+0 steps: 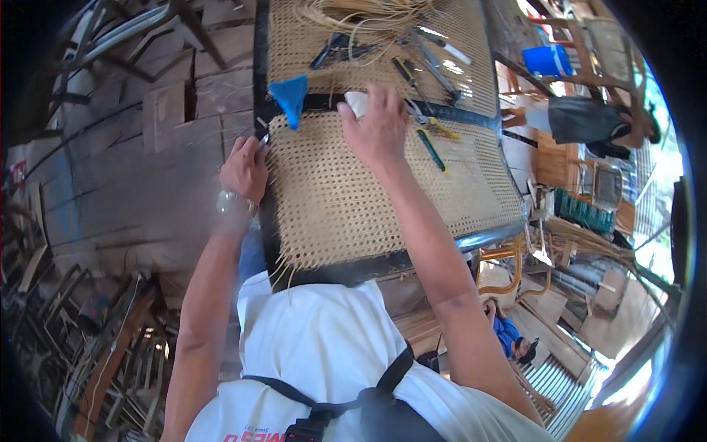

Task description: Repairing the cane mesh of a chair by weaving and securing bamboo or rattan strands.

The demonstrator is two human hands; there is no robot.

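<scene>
A woven cane panel (335,191) in a black frame lies in front of me, loose strand ends at its near left corner. At its left edge my left hand (245,171) is closed in a fist, with a thin shiny tip showing by the fingers; the rest of what it holds is hidden. My right hand (379,125) is over the panel by the dark crossbar, its thumb and fingers around a white piece (356,103). Between my hands, a blue triangular piece (290,97) sits at the crossbar. Right of my right hand lie yellow-handled pliers (440,129) and a green-handled tool (431,150).
Beyond the crossbar lie a hammer (440,71), a black tool (335,50), a white-handled tool (446,46) and loose cane strands (361,13). Chair frames (140,44) stand at the far left. Two other people are at the right, beyond the panel; a blue bucket (547,61) is there too.
</scene>
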